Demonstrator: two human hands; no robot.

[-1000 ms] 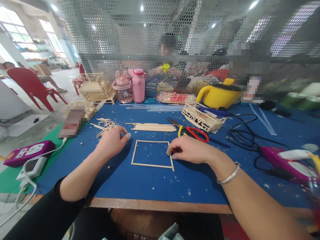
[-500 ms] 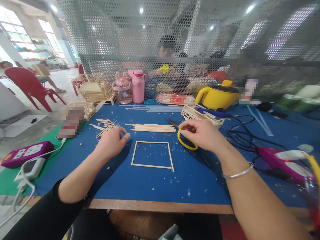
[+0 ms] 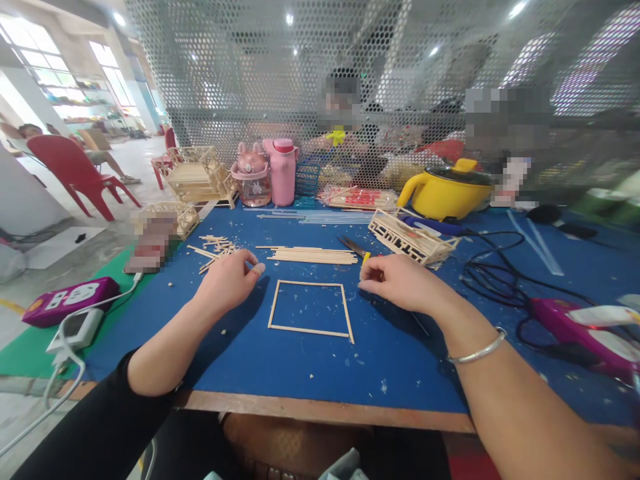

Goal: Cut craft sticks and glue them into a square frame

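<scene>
A rectangle of four thin wooden sticks [image 3: 311, 284] lies flat on the blue table top between my hands. My left hand [image 3: 230, 279] hovers left of it, fingers loosely bent, with a gap between thumb and forefinger and nothing in it. Behind that hand is a heap of short cut sticks [image 3: 213, 251]. My right hand [image 3: 395, 280] is at the right of the rectangle, fingers curled but apart, nothing seen in them. Just beyond it lie yellow-handled scissors [image 3: 354, 246], their handles mostly hidden by the hand. A row of long sticks [image 3: 315, 255] rests behind the rectangle.
Stick-built models [image 3: 410, 237] stand at right and back left [image 3: 195, 177]. A yellow pot [image 3: 445, 193], a pink flask [image 3: 283, 177] and clear glue sticks [image 3: 325, 217] are along the back. Black cables [image 3: 493, 267] coil at right; a phone [image 3: 153, 243] lies left.
My right hand has let go of the scissors and drawn slightly down toward me; they now lie beyond it. My left hand has barely moved. The view has shifted slightly.
</scene>
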